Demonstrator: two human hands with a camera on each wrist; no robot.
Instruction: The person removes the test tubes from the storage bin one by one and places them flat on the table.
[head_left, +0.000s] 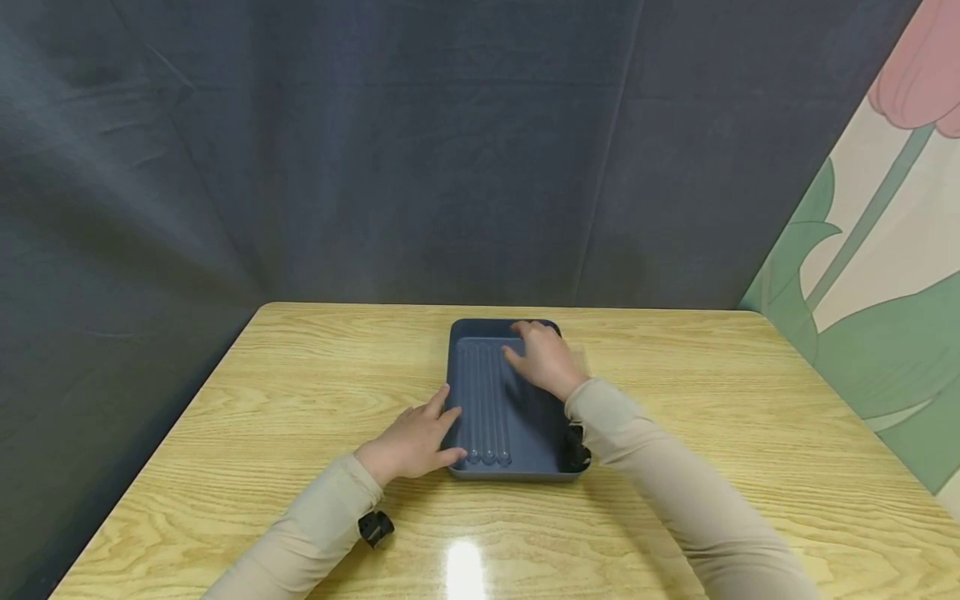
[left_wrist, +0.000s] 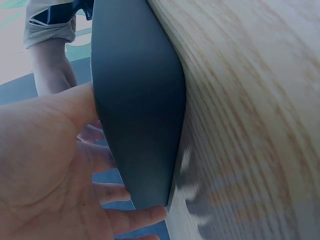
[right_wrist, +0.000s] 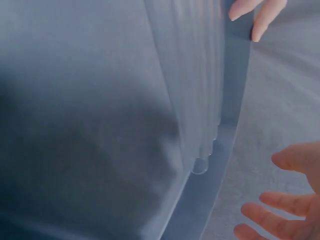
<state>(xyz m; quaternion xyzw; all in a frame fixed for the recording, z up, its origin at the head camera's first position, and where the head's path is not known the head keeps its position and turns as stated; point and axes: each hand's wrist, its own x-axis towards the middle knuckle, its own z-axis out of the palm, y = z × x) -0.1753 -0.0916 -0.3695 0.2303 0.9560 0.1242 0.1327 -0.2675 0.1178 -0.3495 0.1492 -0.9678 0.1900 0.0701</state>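
A dark blue rectangular tray [head_left: 542, 433] lies on the table. Several clear tubes with rounded ends [head_left: 488, 408] rest side by side along the left part of its floor. My left hand [head_left: 411, 442] is at the tray's left side with fingers spread; in the left wrist view its fingertips reach along the tray's outer wall [left_wrist: 137, 95]. Over the far right part of the tray is my right hand [head_left: 546, 360], fingers loosely extended and holding nothing. The right wrist view shows these fingers apart from the tubes [right_wrist: 200, 100].
The tray stands on a light wood-grain table [head_left: 330, 367]. Just right of its far corner lies a faint, see-through object [head_left: 579, 358], partly hidden by my right hand. A dark curtain [head_left: 420, 183] hangs behind, and a flower-painted wall [head_left: 892, 283] is at the right.
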